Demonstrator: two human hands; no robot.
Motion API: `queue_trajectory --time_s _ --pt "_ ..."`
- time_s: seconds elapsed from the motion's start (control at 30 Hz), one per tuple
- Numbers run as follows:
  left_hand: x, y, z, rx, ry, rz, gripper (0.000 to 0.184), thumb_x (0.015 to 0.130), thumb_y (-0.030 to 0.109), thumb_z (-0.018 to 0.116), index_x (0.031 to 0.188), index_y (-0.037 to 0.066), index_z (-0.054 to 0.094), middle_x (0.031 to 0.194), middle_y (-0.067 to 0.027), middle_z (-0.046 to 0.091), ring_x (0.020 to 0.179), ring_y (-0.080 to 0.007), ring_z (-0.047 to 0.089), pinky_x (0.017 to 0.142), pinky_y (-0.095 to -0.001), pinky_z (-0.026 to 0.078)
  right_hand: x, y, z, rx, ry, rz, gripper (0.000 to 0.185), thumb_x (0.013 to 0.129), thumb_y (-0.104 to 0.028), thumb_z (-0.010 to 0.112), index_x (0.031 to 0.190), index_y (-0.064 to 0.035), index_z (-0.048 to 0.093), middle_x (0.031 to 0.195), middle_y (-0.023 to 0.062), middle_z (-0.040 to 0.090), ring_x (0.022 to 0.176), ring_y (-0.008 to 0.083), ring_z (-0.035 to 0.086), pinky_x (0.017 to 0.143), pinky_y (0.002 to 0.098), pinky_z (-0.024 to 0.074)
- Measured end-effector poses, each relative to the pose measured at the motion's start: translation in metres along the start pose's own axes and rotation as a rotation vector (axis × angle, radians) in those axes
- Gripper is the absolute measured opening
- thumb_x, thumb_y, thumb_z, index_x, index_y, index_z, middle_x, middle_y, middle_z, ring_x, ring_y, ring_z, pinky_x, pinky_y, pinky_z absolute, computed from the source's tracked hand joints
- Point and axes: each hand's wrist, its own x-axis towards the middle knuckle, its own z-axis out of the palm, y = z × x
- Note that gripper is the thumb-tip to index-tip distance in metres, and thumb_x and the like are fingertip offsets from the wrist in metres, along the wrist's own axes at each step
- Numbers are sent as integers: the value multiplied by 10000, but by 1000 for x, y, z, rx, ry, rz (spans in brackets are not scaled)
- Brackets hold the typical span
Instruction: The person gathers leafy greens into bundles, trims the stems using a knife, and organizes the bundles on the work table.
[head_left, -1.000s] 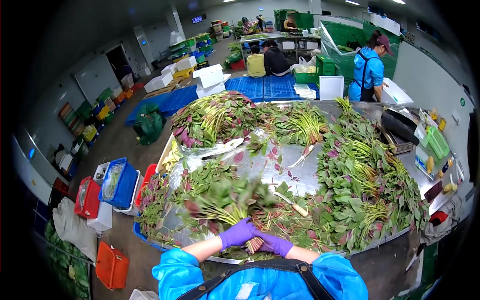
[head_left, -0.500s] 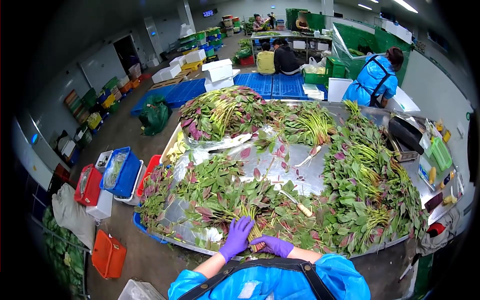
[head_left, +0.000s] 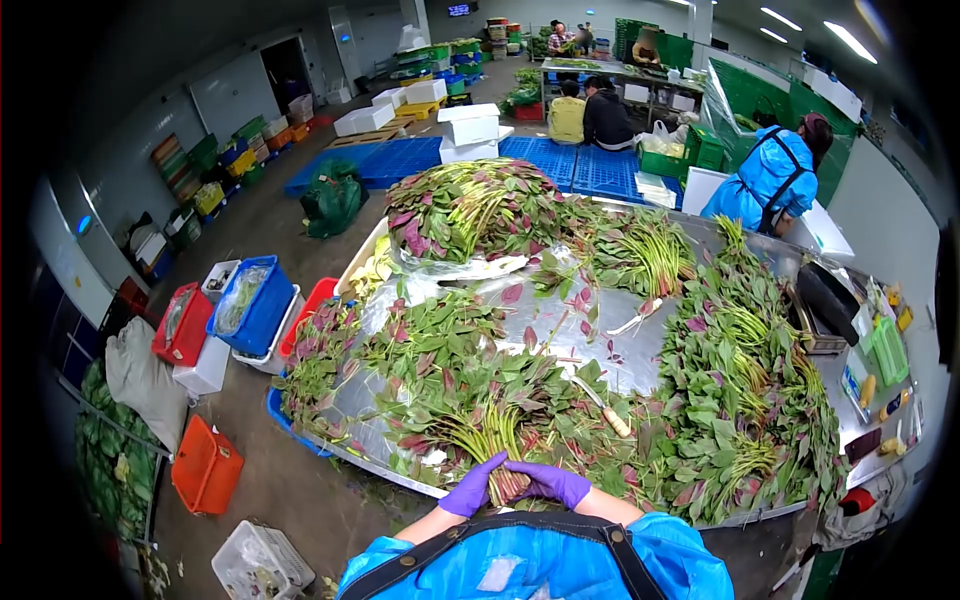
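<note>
At the near edge of the metal table [head_left: 640, 365], a bunch of leafy greens [head_left: 487, 430] is gripped from both sides, stems toward me. My left hand [head_left: 472, 487], in a purple glove, is closed around the left of the stem ends. My right hand [head_left: 552, 482], also gloved in purple, wraps the right side, and its fingers meet the left hand's at the top. The cut stem ends show between the two hands. A knife with a pale wooden handle [head_left: 616, 421] lies just beyond, among loose leaves.
A large heap of greens [head_left: 470, 205] sits at the table's far left, and bundled greens [head_left: 745, 390] line the right side. Another pale-handled knife [head_left: 648, 308] lies mid-table. Left on the floor are a blue crate [head_left: 243, 300] and orange basket [head_left: 207, 467]. A co-worker in blue [head_left: 765, 180] stands far right.
My left hand has come down from the stems to their ends, beside my right hand. The bunch now points more straight away from me. The view has shifted slightly.
</note>
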Motion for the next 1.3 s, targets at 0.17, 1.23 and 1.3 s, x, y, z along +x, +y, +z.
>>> queue_trajectory --time_s 0.17,1.23,1.3 --pt "15 -12 -21 0 15 67 378 875 305 533 1087 -8 528 962 -117 618 805 -187 626 738 -295 504 9 -1 -8 -27 29 54 421 822 -331 610 1104 -31 522 977 92 624 836 185 629 756 339 522" --pt "-74 123 -46 276 255 414 289 747 146 599 973 -32 570 792 -74 609 689 -167 588 691 -283 485 -99 -80 -17 -536 176 -193 301 721 -26 608 1014 22 560 645 42 548 495 99 499 458 218 392" --pt "-80 139 -51 407 201 419 273 749 137 609 960 -31 567 793 -80 610 698 -153 588 688 -265 480 -113 -85 0 -574 291 -217 298 710 0 597 1004 29 555 629 50 542 481 107 492 431 226 380"
